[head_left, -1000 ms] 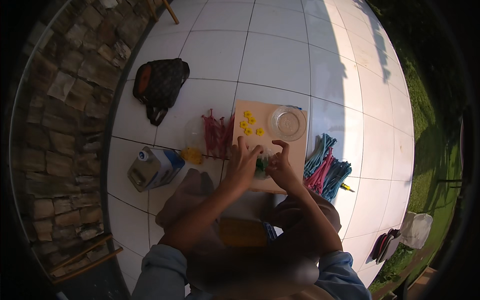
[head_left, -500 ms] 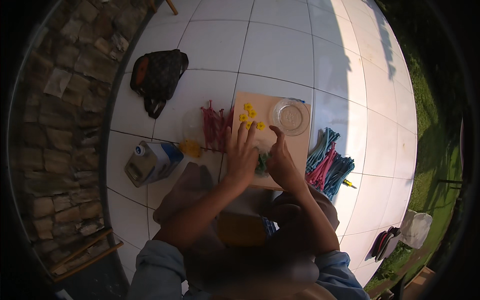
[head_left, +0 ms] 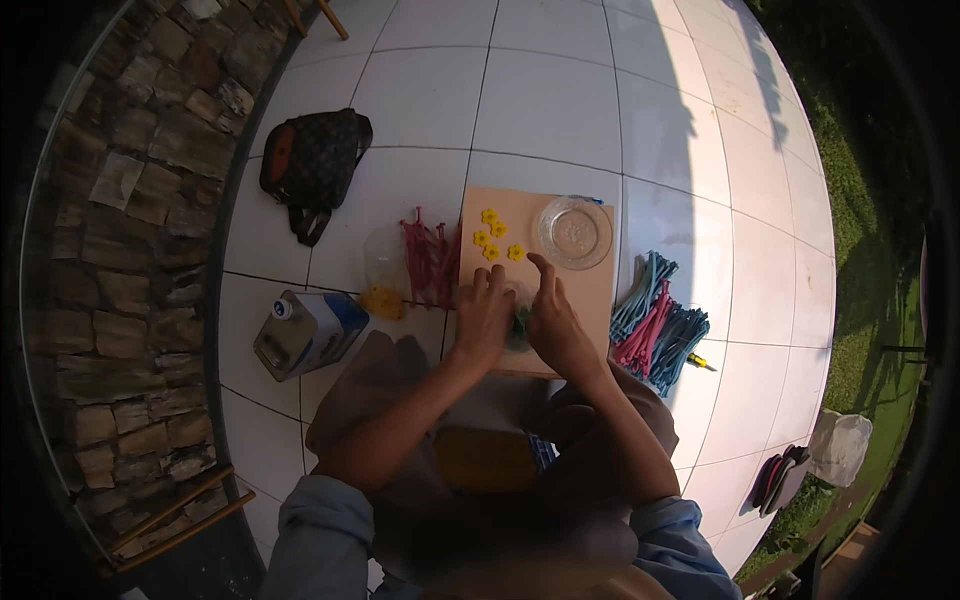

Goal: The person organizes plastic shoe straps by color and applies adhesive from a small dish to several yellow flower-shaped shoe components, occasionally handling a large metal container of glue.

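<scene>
Between my hands, low on a tan board (head_left: 590, 300), is a small clear plastic bag (head_left: 519, 328) with something green inside. My left hand (head_left: 483, 318) grips its left side with bent fingers. My right hand (head_left: 556, 322) is closed at its right side, with the index finger pointing up and away. The fingers hide much of the bag. Just beyond my fingertips lie several small yellow flower-shaped pieces (head_left: 491, 230). A round clear glass dish (head_left: 574, 233) rests at the board's far right corner.
Dark red stems (head_left: 428, 262) and a bag of yellow pieces (head_left: 382, 302) lie left of the board. A metal can (head_left: 308, 335) and a dark backpack (head_left: 315, 165) stand farther left. Blue and pink bundles (head_left: 655, 325) and a yellow-handled tool (head_left: 702, 362) lie at right.
My left fingers have drawn back toward me and curled, away from the yellow flowers. My right hand has shifted slightly left, its index finger still raised. The view has tilted a little.
</scene>
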The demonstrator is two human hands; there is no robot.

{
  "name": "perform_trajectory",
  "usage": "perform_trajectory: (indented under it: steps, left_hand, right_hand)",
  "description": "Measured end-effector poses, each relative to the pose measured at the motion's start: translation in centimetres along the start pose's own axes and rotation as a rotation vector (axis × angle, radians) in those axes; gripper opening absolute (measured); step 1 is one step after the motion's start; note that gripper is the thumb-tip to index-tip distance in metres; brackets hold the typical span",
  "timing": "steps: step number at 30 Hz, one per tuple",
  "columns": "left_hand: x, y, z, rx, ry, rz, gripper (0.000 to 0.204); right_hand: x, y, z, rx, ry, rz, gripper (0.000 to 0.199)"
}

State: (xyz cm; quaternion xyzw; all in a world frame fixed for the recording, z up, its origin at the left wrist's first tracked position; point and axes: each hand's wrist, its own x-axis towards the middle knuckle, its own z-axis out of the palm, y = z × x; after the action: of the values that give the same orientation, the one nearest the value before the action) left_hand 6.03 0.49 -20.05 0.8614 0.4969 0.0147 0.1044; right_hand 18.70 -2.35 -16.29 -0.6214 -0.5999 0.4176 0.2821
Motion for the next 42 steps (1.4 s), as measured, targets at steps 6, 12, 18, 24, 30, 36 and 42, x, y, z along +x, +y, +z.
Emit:
perform_trajectory:
  steps: [6,12,18,24,30,36,42]
  left_hand:
    - [0.4,-2.8,-4.8,-0.512,-0.1,0.121,0.015]
    - [2.0,-3.9,-7.6,-0.962,-0.2,-0.135,0.023]
    - [2.0,-4.2,-5.8,-0.94,-0.128,-0.162,0.021]
    - [2.2,-3.1,-0.3,-0.484,0.002,-0.103,0.021]
    - [1.7,-3.1,5.2,-0.252,0.017,0.045,0.014]
    - [2.7,0.0,-7.0,-0.998,0.314,-0.156,0.014]
    - [-0.5,2.8,-8.2,-0.61,-0.109,0.015,0.016]
  right_hand:
    - [0.0,0.3,-0.7,-0.142,-0.007,0.019,0.063]
    - [-1.2,-2.2,-2.2,-0.121,-0.02,0.087,0.06]
    - [-2.8,-3.0,-3.7,-0.118,0.093,0.095,0.058]
    - [-3.9,-2.0,-5.0,-0.019,0.156,0.149,0.055]
    - [-3.8,-2.2,-5.1,0.126,0.114,0.114,0.055]
    - [-4.1,-1.7,-5.3,0.117,0.196,0.106,0.054]
    - [-3.6,0.2,-2.5,0.269,0.166,0.084,0.062]
